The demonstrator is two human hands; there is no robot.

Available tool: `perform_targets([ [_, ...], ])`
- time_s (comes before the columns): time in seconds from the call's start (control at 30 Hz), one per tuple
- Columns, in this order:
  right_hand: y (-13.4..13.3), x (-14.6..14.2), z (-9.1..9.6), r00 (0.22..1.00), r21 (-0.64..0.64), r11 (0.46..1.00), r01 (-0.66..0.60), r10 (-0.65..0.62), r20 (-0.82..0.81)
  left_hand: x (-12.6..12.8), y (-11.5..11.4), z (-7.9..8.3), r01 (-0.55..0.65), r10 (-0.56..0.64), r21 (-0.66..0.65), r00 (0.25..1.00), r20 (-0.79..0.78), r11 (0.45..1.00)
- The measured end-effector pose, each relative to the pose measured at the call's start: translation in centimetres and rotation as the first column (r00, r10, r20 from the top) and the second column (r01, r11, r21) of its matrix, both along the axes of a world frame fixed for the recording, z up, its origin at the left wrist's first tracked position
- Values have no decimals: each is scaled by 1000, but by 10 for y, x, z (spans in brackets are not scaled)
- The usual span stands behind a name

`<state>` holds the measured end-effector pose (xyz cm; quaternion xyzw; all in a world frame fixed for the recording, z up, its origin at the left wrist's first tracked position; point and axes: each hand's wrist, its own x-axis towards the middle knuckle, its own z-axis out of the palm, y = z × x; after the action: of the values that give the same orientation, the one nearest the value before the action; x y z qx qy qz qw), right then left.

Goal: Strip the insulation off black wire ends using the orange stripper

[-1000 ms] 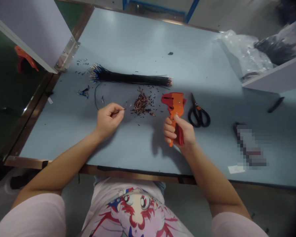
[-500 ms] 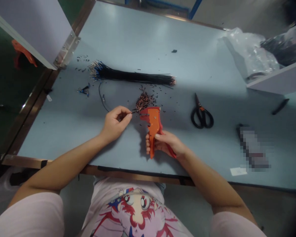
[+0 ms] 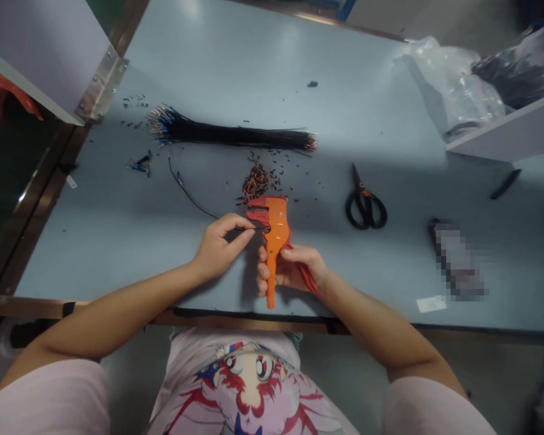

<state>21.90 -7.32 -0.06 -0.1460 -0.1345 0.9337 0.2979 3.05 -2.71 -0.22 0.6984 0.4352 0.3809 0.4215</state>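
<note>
Between thumb and fingers, my left hand (image 3: 224,246) pinches a thin black wire (image 3: 194,200) close to one end. The rest of the wire curves back over the table to a blue tip. Wrapped round an orange and red wire stripper (image 3: 278,223) is my right hand (image 3: 294,269), holding the tool upright by its handles. The wire's end reaches the cutter notch below the stripper's red jaws, which stand apart. Just beyond the jaws lies a heap of copper and black scraps (image 3: 255,180). A thick bundle of black wires (image 3: 236,134) stretches behind it.
Black-handled scissors (image 3: 365,205) lie right of the stripper. Farther right are a pixelated phone-like object (image 3: 457,260), a white label (image 3: 431,304) and a black pen-like item (image 3: 506,183). Clear plastic bags (image 3: 462,84) sit at the back right. Small blue-tipped pieces (image 3: 140,164) lie at left.
The wire's end has moved from the stripper's front jaws down to the notch beneath them. My left hand has shifted right and nearer to me. The jaws now show wider apart.
</note>
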Motion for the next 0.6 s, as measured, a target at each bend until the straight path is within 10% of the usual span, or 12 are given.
perform_targets([
  [0.6, -8, -5, -2, 1000, 32, 1000, 0, 0, -7, 8, -7, -3, 182, -92, -284, 949, 303, 941],
])
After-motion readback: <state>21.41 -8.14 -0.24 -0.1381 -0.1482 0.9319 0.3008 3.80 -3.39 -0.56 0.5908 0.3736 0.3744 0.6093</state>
